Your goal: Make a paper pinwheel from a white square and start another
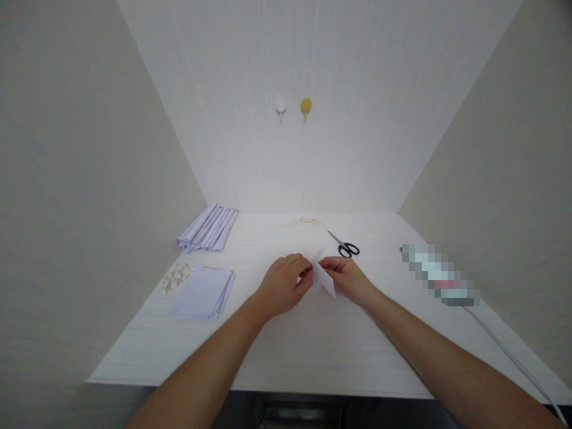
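Between my two hands, above the middle of the white table, is a small sheet of white paper (325, 281), tilted and seemingly folded. My left hand (288, 281) pinches its left side, the fingers curled together. On the other side, the fingers of my right hand (346, 275) grip the paper near its upper edge. Just beyond my right hand lies a pair of scissors (346, 247) with black handles, its blades pointing away to the left. The fingertips are partly hidden by the paper.
At left on the table (277, 357) are a stack of white paper sheets (203, 292), several small pale pieces (176, 278) and a bundle of folded paper strips (210, 227). A blurred-out object (440, 277) with a white cord (509, 351) lies right. Two hooks (306, 106) hang on the back wall.
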### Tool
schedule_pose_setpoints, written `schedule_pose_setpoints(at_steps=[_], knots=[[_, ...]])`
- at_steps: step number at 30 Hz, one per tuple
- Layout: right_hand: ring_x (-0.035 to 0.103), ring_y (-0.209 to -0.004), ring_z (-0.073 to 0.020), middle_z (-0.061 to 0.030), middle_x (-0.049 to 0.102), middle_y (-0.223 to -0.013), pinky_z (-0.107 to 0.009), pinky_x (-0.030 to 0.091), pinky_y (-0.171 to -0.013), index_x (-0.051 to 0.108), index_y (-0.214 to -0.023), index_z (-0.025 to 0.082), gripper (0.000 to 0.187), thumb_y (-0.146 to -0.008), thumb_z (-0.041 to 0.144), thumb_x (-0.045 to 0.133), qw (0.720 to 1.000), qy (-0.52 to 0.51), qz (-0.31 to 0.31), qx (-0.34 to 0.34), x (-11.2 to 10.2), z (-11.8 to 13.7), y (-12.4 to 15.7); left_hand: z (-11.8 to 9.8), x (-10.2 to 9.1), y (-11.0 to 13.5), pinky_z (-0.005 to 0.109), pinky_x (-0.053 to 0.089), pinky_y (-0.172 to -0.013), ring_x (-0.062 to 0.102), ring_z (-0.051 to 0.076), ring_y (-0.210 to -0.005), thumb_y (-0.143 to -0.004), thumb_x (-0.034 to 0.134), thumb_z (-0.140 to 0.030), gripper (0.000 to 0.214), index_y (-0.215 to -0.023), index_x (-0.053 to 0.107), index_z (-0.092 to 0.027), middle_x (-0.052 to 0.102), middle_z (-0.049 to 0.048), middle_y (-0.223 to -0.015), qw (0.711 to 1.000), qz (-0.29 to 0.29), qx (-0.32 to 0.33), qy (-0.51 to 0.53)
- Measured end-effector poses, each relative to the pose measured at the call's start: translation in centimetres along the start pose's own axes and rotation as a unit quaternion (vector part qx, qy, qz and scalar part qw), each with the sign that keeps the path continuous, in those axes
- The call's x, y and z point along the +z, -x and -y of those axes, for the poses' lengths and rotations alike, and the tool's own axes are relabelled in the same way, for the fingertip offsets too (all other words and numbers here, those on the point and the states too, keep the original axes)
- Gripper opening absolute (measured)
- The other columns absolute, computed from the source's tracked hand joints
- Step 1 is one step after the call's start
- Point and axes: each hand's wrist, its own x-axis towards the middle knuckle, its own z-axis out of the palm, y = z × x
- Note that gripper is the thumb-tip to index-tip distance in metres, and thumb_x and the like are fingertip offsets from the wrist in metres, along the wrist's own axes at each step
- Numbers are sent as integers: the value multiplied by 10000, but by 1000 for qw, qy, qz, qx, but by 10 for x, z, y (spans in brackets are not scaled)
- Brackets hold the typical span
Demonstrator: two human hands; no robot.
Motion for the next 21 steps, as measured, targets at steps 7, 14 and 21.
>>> schedule_pose_setpoints(at_steps=[7,14,21], knots=[[575,-589,-132,-9,709,-656,-272,421,-615,771,-709,169,264,-618,397,868,999,-16,44,3,14,14,6,-23,-28,5,306,380,-668,526,161,-717,-900,542,-198,142,-757,538,-205,596,2,-770,999,-4,-40,-26],[520,-610,-139,5,654,-633,-280,407,-622,757,-675,195,79,-635,251,798,995,-67,78,-16,61,16,23,-48,-67,36,307,375,-651,533,163,-713,-877,557,-202,142,-735,544,-207,599,4,-758,994,-22,-91,-61],[542,-682,-172,-23,685,-713,-313,459,-690,765,-725,209,151,-672,348,792,984,-150,93,-29,91,21,63,-82,-99,62,320,408,-719,549,177,-788,-867,601,-211,67,-801,590,-204,604,13,-816,992,-46,-64,-95]])
